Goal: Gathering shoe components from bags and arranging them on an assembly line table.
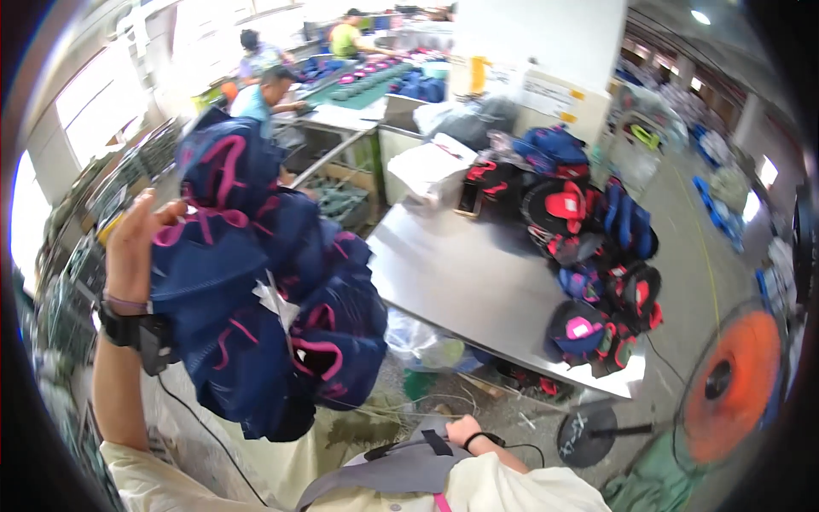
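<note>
My left hand (135, 243) is raised on the left, fingers closed at the upper edge of a large bundle of navy shoe uppers (213, 282) with pink trim. The bundle hangs in the air in front of me, and a white strip (275, 300) crosses its middle. The palm side and part of the grip are hidden by the bundle. Down at my waist, beside the grey apron (409, 469), my right hand (463, 429) is curled closed. What lies inside it, if anything, does not show.
A metal table (461, 264) bears black, red and navy shoe uppers (567, 205), a phone (468, 200) and a white stack (431, 166). An orange fan (732, 384) stands at right. Dark green bundles (72, 290) line the left. Several people work at a green-topped bench (354, 107).
</note>
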`<action>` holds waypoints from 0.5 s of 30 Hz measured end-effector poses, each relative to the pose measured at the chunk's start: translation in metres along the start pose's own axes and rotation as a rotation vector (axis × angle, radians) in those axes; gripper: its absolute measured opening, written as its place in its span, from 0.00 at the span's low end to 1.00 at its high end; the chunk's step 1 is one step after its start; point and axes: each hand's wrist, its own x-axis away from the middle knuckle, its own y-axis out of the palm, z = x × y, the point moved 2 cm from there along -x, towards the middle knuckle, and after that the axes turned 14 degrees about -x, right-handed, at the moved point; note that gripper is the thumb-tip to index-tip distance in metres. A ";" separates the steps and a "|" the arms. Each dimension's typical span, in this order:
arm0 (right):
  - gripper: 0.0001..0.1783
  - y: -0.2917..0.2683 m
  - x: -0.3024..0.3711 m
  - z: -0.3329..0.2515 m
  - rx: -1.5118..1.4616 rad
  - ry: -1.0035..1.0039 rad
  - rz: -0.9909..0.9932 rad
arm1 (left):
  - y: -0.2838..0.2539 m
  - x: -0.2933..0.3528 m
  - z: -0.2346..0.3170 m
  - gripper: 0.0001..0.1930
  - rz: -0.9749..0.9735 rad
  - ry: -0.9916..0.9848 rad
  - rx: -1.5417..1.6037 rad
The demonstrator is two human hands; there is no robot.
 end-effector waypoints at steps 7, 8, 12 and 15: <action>0.12 0.019 0.006 0.009 0.122 -0.436 -0.103 | -0.239 0.096 -0.004 0.12 0.639 -0.153 0.280; 0.14 0.017 -0.006 0.000 0.091 -0.430 -0.173 | -0.295 0.120 -0.006 0.13 0.751 -0.111 0.264; 0.19 0.009 -0.024 0.013 0.184 -0.105 -0.519 | -0.340 0.186 0.008 0.16 1.047 -0.088 0.391; 0.18 0.004 -0.041 0.020 0.182 -0.384 -0.541 | -0.301 0.215 0.031 0.18 0.995 -0.222 0.330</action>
